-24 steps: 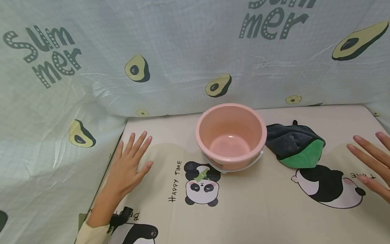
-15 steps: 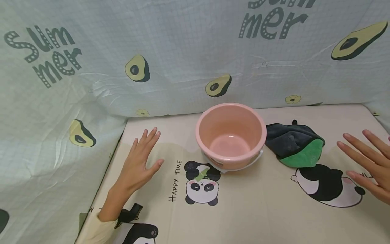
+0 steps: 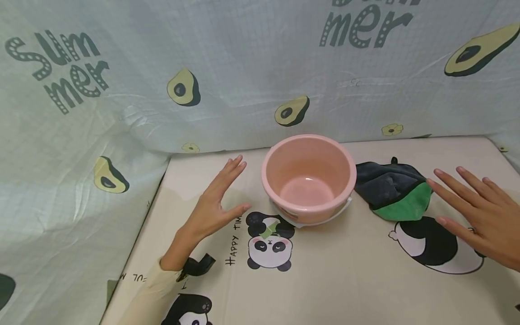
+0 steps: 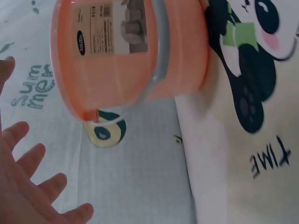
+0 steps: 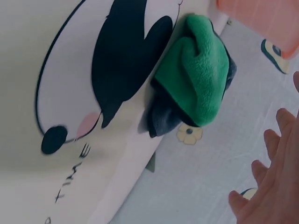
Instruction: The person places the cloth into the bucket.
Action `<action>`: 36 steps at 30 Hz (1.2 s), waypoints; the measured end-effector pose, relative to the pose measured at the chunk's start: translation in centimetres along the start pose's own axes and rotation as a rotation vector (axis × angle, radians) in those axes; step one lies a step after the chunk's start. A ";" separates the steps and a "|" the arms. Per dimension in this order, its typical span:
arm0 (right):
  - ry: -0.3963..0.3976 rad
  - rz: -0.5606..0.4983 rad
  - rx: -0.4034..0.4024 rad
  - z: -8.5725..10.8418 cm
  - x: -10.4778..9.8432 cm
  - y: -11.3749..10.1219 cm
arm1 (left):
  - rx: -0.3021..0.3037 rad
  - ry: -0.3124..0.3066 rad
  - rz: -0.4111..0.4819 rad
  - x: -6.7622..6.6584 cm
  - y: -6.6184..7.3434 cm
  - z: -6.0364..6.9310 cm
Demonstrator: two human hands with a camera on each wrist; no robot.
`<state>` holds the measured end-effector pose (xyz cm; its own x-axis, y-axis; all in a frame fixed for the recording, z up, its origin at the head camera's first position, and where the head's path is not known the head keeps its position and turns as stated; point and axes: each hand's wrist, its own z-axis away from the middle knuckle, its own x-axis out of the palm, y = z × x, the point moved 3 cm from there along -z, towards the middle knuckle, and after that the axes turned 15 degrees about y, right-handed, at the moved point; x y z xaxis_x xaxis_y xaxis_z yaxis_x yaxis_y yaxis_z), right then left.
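A pink bucket (image 3: pixel 308 176) stands upright at the back middle of the table, nothing inside it, its pale handle hanging down at the front. Just right of it lies a crumpled cloth (image 3: pixel 392 187), dark grey on one side and green on the other. My left hand (image 3: pixel 211 205) is left of the bucket, fingers extended and thumb apart, touching nothing. To the right of the cloth, my right hand (image 3: pixel 479 212) is spread, its fingertips near the green part; contact cannot be told in the head view. The right wrist view shows the cloth (image 5: pixel 194 74) apart from the fingers.
The table (image 3: pixel 325 280) has a printed cover with pandas and lettering. Behind it and along the left side hangs a pale sheet (image 3: pixel 235 54) with avocado prints. A black strap (image 3: pixel 197 266) is around the left wrist.
Both hands have moved inward, the left one rightward towards the bucket, the right one leftward towards the cloth. The bucket and cloth have stayed in place.
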<state>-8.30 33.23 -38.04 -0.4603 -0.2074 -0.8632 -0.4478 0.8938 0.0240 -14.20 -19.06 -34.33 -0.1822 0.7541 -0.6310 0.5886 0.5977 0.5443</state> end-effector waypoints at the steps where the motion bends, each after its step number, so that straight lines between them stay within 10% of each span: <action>1: -0.008 -0.009 0.006 -0.1 0.1 0.0 | -0.003 -0.003 0.018 0.3 0.1 -0.3; 18: -0.028 -0.228 -0.003 -2.5 2.6 -1.6 | -0.043 -0.011 0.184 4.2 -0.3 -2.9; 36: -0.234 -0.349 0.042 -5.4 6.6 -1.2 | -0.147 -0.095 0.391 4.9 -0.2 -3.5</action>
<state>-14.96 28.59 -41.08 -0.0982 -0.4090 -0.9073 -0.5121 0.8025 -0.3063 -17.93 -14.55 -35.58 0.1101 0.9074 -0.4056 0.4796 0.3089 0.8213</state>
